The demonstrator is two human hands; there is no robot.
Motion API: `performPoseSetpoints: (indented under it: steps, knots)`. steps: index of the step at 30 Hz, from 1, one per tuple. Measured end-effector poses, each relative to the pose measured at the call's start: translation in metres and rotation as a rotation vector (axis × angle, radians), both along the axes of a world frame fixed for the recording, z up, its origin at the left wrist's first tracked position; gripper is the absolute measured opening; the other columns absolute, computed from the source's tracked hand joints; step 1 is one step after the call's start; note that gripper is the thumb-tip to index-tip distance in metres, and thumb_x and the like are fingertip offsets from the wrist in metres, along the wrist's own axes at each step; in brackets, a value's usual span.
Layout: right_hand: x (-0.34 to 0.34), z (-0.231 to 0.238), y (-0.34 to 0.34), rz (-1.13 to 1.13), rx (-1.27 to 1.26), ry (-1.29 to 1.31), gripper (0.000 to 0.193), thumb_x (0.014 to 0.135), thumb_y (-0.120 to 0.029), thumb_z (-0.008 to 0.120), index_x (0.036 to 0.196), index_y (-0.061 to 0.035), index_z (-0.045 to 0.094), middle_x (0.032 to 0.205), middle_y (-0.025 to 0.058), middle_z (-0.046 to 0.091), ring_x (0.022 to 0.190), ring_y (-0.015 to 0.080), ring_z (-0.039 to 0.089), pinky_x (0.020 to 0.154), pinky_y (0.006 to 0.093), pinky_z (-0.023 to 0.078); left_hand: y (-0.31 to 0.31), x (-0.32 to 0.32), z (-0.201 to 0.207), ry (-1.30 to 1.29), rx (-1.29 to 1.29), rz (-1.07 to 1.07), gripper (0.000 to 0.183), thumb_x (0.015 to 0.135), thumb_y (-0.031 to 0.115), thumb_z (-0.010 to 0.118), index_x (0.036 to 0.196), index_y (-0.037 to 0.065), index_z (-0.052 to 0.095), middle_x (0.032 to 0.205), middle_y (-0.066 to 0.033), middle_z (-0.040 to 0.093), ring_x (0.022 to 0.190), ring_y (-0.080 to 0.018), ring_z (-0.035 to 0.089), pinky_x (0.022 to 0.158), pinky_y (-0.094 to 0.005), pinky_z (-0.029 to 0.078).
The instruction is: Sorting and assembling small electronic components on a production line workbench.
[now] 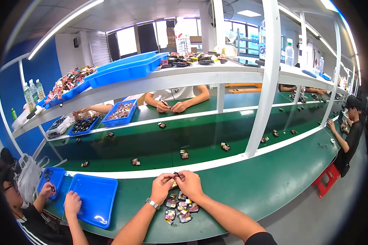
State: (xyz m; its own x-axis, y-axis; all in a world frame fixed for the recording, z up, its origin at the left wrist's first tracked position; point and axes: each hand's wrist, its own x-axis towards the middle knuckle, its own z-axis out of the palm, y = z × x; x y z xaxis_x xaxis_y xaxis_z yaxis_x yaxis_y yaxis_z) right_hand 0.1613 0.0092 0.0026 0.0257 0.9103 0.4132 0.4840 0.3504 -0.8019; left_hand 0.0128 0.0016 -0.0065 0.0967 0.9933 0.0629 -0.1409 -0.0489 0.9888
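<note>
My left hand (162, 188), with a metal watch on its wrist, and my right hand (190, 185) meet fingertip to fingertip over the green bench. Both are closed on a small black part (176, 174), mostly covered by the fingers, so its exact kind cannot be made out. Just below my hands lies a loose pile of small black-edged assemblies (184, 218) with clear, reddish and yellow-white areas. Some of them overlap, and my right forearm runs along the pile's right side.
Left of me stands a blue tray (95, 220), with a co-worker's hand (72, 202) at its edge. Beyond a white rail, single assemblies (184, 154) sit spaced along a green conveyor (159, 141). A white post (262, 102) rises at right, and a shelf holding blue trays (126, 73) crosses above.
</note>
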Motion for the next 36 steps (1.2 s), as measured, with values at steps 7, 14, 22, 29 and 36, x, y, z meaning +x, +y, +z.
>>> performPoseSetpoints:
  steps: [7,14,22,29,36]
  knots:
    - [-0.001,-0.001,-0.001,-0.004,0.066,-0.073,0.02,0.08,-0.015,0.069,0.09,0.0028,0.068,0.079,0.0158,0.067,0.07,0.0261,0.067,0.066,0.0357,0.054,0.001,-0.003,-0.003,-0.033,-0.031,0.011,0.02,0.09,0.002,0.061,0.11,0.002,0.059,0.105,-0.005,0.066,0.092,-0.0106,0.062,0.077,-0.0269,0.054]
    - [0.001,0.004,-0.003,0.007,0.078,-0.008,0.019,0.078,-0.012,0.071,0.089,0.0036,0.068,0.08,0.0155,0.067,0.069,0.0244,0.067,0.065,0.0341,0.054,0.003,-0.005,-0.004,-0.092,-0.009,-0.039,0.02,0.091,0.001,0.058,0.111,0.0,0.057,0.107,-0.0083,0.065,0.095,-0.0144,0.063,0.082,-0.0299,0.056]
    - [0.019,0.013,0.0,0.187,0.253,-0.033,0.024,0.08,-0.007,0.067,0.104,-0.006,0.067,0.106,0.01,0.062,0.085,0.0248,0.064,0.071,0.0342,0.054,0.003,-0.007,-0.004,-0.121,-0.052,-0.038,0.024,0.092,0.003,0.059,0.116,0.002,0.057,0.109,-0.0064,0.065,0.095,-0.0113,0.063,0.078,-0.0248,0.054]
    - [0.013,0.012,0.0,0.187,0.452,-0.285,0.018,0.077,-0.008,0.071,0.095,-0.0083,0.069,0.101,0.0065,0.062,0.086,0.0227,0.064,0.071,0.033,0.055,0.001,-0.006,0.001,-0.15,-0.048,-0.108,0.031,0.093,-0.001,0.054,0.123,0.001,0.052,0.114,-0.0078,0.064,0.099,-0.0128,0.062,0.082,-0.0265,0.055]
    - [0.009,0.012,-0.002,0.126,0.492,-0.329,0.012,0.078,-0.012,0.07,0.088,-0.0083,0.067,0.096,0.0039,0.062,0.087,0.0218,0.062,0.068,0.0334,0.055,0.002,-0.011,-0.002,-0.198,-0.057,-0.15,0.033,0.094,-0.003,0.05,0.126,0.001,0.049,0.116,-0.0089,0.063,0.103,-0.014,0.062,0.084,-0.0269,0.055]
